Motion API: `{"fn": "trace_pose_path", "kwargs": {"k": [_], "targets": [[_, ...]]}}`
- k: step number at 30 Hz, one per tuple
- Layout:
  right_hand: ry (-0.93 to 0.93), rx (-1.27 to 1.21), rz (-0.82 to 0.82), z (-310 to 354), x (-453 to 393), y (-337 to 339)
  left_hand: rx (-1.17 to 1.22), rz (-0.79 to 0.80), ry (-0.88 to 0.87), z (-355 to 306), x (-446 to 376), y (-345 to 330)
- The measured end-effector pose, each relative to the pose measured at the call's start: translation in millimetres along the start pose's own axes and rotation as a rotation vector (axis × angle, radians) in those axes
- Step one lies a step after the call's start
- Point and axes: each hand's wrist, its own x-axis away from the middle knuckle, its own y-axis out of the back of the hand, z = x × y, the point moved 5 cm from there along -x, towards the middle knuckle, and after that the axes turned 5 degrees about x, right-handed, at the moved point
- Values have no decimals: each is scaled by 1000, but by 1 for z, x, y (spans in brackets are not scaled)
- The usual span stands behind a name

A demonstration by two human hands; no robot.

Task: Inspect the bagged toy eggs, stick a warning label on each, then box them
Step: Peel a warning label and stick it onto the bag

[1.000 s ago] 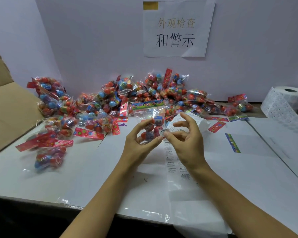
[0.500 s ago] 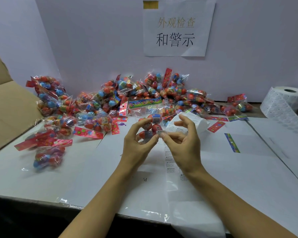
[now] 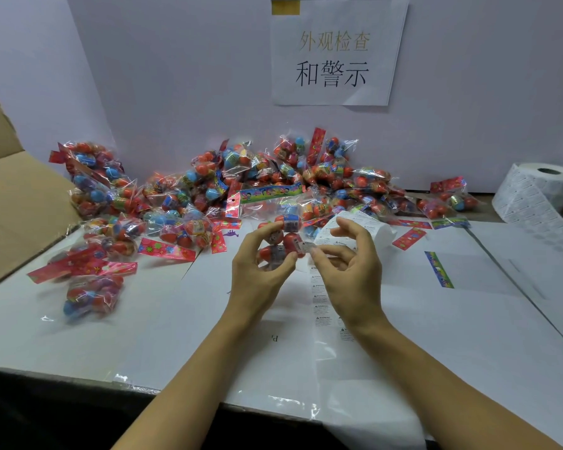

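Warning label meets a bag of toy eggs

The left hand grips the bag of toy eggs above the table; the right hand, just right of the bag, pinches a small warning label against its right side.

Brightness: even, soft indoor light, slightly cool; no single source visible.
Shadows: faint, under the left hand and right hand on the white counter.
Glare: small white glints on the clear bag in the grip and on the piled bags beyond it; a shiny streak on the counter edge nearer the viewer.
Blur: bags left of the grip are smeared; fine label print is unreadable.
Distortion: wide-angle bending at the frame edges, forearms stretched at the bottom.
Dark area: bottom left, below the counter.
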Motion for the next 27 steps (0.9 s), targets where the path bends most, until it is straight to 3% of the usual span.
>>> {"fn": "trace_pose_path", "kwargs": {"k": [10, 20, 27], "targets": [[255, 128, -124, 16, 3, 5, 139, -53, 127, 0, 2, -6], [224, 63, -167, 16, 0, 8, 317, -38, 215, 0, 3, -10], [342, 129, -151, 22, 3, 4, 399, -69, 292, 6, 2, -8]]}}
